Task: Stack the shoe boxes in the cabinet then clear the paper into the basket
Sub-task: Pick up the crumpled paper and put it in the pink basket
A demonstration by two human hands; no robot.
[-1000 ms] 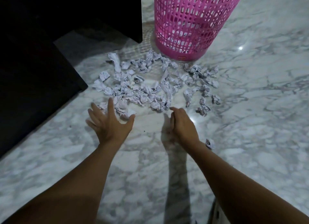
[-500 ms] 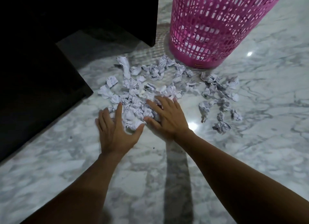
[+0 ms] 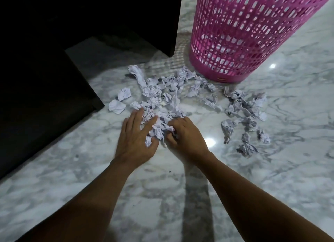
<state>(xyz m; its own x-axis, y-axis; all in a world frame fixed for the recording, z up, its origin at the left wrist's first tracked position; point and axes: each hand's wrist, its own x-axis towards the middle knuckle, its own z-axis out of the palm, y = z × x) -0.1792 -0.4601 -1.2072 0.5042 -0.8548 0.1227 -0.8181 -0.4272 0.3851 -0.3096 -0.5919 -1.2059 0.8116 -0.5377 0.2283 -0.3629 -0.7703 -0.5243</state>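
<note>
Several crumpled white paper balls (image 3: 168, 90) lie scattered on the marble floor (image 3: 271, 169) in front of a pink lattice basket (image 3: 240, 33). My left hand (image 3: 135, 138) lies with straight fingers against the near left side of the pile. My right hand (image 3: 184, 135) has its fingers curled round a bunch of crumpled paper (image 3: 159, 129) at the pile's near edge, close to my left thumb. A second loose group of paper balls (image 3: 244, 113) sits to the right, apart from both hands. No shoe boxes are in view.
A dark cabinet (image 3: 45, 79) fills the left and upper left, its corner near the paper. The basket stands upright at the top right, with some paper visible through its holes. Bare marble floor spreads to the right and toward me.
Both hands moved forward into the pile and drew together. My right hand went from flat on the paper to curled round a bunch. The view moved closer to the basket.
</note>
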